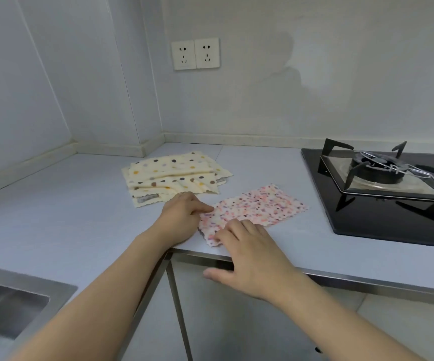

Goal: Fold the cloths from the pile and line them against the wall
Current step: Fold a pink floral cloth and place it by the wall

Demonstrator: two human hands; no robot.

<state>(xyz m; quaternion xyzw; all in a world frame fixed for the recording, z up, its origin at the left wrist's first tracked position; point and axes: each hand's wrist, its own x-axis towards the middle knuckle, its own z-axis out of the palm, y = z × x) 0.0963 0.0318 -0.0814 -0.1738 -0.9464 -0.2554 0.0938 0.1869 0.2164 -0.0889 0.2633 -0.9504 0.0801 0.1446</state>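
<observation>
Hands (252, 259) flat on scallop-edged pink speckled cloth (256, 208).

Both bare forearms extend forward from the lower edge of view. Left hand (182, 217) lies palm-down, its fingers lightly curled (index tip pointing right). Right hand (249, 256) lies palm-down, 4 fingers flattened, thumb splayed left.
</observation>
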